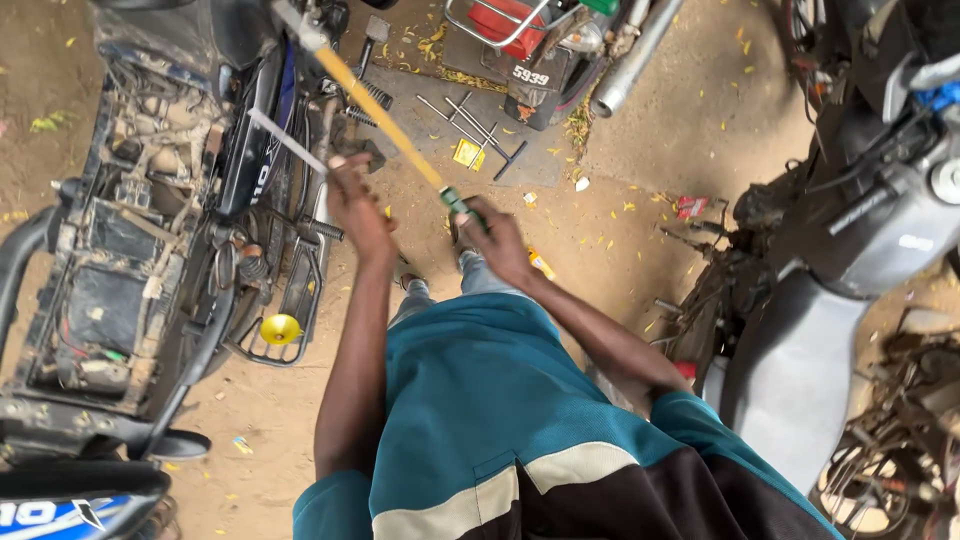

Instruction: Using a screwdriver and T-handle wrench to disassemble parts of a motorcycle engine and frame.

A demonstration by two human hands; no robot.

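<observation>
My right hand [497, 238] grips the green end of a long yellow-handled tool [385, 122], likely a hammer. Its shaft slants up and left, and its grey metal head [296, 22] is over the stripped motorcycle [130, 230] on my left. My left hand [357, 205] is closed on a thin grey metal rod [286, 140] that points up-left toward the same motorcycle's frame. Both hands are raised in front of my teal shirt. My feet show just below them on the sandy ground.
Several long metal tools [478, 125] and a yellow packet [468, 153] lie on a grey slab ahead. A yellow funnel [280, 328] rests by the left motorcycle's footrest. Another motorcycle's red-lit rear [520, 40] is at the top. A grey-seated motorcycle [800, 350] stands close on the right.
</observation>
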